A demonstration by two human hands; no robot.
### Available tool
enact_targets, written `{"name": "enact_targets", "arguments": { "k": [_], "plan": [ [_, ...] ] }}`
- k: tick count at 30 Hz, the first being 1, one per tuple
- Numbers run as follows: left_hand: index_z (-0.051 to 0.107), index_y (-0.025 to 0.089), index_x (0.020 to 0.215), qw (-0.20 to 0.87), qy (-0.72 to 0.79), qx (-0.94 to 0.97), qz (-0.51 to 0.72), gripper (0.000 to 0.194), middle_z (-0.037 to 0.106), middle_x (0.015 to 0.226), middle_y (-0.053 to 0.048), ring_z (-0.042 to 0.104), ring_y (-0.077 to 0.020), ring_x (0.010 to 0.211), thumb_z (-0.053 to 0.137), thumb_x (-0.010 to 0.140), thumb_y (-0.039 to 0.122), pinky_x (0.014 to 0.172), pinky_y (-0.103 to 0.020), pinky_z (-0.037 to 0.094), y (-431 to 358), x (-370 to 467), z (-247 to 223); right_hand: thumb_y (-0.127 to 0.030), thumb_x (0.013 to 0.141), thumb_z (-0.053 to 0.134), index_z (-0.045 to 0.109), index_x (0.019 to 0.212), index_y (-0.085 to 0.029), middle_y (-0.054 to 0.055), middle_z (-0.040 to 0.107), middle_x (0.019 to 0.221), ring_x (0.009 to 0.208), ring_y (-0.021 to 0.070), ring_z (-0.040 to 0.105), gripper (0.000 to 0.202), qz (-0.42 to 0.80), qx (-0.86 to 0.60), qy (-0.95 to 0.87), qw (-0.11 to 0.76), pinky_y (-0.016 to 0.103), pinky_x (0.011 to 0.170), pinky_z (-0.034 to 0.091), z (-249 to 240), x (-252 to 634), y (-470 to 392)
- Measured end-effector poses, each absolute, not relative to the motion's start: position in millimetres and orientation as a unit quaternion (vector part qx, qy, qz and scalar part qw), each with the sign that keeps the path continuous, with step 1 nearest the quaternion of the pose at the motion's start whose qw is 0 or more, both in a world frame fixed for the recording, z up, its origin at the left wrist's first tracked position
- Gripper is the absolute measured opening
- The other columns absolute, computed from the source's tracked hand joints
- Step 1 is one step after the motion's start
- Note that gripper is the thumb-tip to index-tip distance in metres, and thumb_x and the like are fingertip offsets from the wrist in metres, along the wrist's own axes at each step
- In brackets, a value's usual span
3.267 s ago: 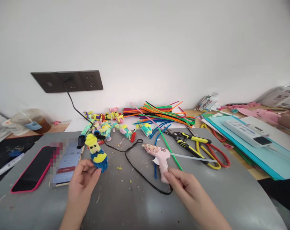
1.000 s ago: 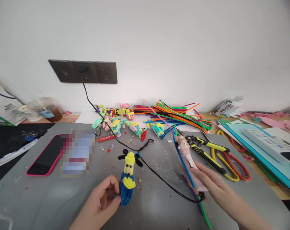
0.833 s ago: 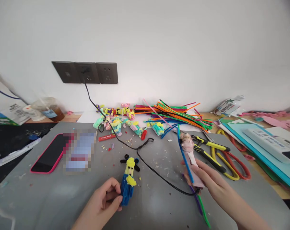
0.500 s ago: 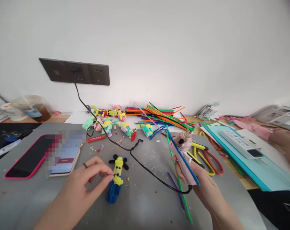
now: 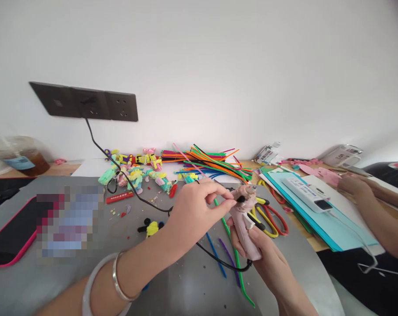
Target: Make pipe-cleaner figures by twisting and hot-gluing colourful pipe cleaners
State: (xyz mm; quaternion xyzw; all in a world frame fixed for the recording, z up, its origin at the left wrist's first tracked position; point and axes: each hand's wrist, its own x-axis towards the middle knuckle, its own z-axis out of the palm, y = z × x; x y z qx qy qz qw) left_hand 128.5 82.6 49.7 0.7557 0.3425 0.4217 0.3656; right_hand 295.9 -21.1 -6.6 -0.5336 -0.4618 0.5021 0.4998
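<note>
My right hand [image 5: 267, 254] is wrapped round the handle of a pale pink glue gun [image 5: 246, 237], its head tilted up and its cord running from the bottom of the grip. My left hand [image 5: 195, 206] reaches across with thumb and forefinger pinched at the gun's head, beside a black spot there. Whatever sits between those fingertips is too small to make out. A yellow and blue pipe-cleaner figure [image 5: 152, 228] with black ears lies on the grey mat [image 5: 185, 289], mostly hidden by my left forearm. Below the gun lie blue [image 5: 216, 256], purple [image 5: 230, 256] and green [image 5: 233, 245] pipe cleaners.
Behind are several small figures [image 5: 161, 180] and a heap of coloured pipe cleaners [image 5: 212, 160]. Pliers [image 5: 266, 219] lie right of the gun. Phones stand left, the pink-edged one [image 5: 12, 232] nearest. A black cord [image 5: 146, 202] crosses the mat. Another person's hand [image 5: 356, 186] works at right.
My left hand has left the yellow and blue figure and moved right to the glue gun's head. The blue pipe cleaner that crossed the gun now lies on the mat. The view has shifted right.
</note>
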Motion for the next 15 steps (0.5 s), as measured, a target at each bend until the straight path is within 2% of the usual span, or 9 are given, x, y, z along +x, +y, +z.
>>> {"name": "enact_targets", "arguments": {
  "k": [3, 8, 12, 15],
  "plan": [
    [0.076, 0.020, 0.076, 0.366, 0.340, 0.747, 0.439, 0.006, 0.040, 0.056, 0.007, 0.042, -0.0107, 0.055, 0.071, 0.078, 0.017, 0.056, -0.025, 0.033, 80, 131, 46, -0.053, 0.099, 0.042, 0.060, 0.096, -0.021, -0.002, 0.049, 0.063, 0.057, 0.0174, 0.039, 0.037, 0.505, -0.521, -0.467, 0.506, 0.032, 0.056, 0.033, -6, 296, -20],
    [0.074, 0.019, 0.075, 0.379, 0.338, 0.734, 0.450, 0.007, 0.043, 0.058, 0.007, 0.045, -0.0105, 0.057, 0.068, 0.078, 0.016, 0.058, -0.025, 0.035, 79, 134, 39, -0.050, 0.100, 0.043, 0.056, 0.078, -0.021, -0.001, 0.050, 0.063, 0.057, 0.0164, 0.040, 0.039, 0.500, -0.516, -0.482, 0.502, 0.031, 0.058, 0.035, -8, 294, -19],
    [0.072, 0.018, 0.073, 0.370, 0.331, 0.731, 0.469, 0.009, 0.042, 0.059, 0.007, 0.046, -0.0103, 0.057, 0.066, 0.077, 0.013, 0.060, -0.025, 0.036, 79, 136, 34, -0.049, 0.101, 0.041, 0.060, 0.092, -0.021, -0.001, 0.050, 0.063, 0.058, 0.0171, 0.040, 0.034, 0.496, -0.516, -0.486, 0.501, 0.031, 0.058, 0.034, -11, 295, -19],
    [0.069, 0.019, 0.072, 0.360, 0.326, 0.731, 0.479, 0.012, 0.041, 0.061, 0.007, 0.046, -0.0104, 0.059, 0.064, 0.075, 0.009, 0.061, -0.025, 0.038, 79, 137, 34, -0.048, 0.101, 0.041, 0.058, 0.089, -0.021, -0.001, 0.049, 0.064, 0.059, 0.0177, 0.040, 0.034, 0.495, -0.522, -0.490, 0.492, 0.032, 0.059, 0.034, -11, 295, -19]
  ]
}}
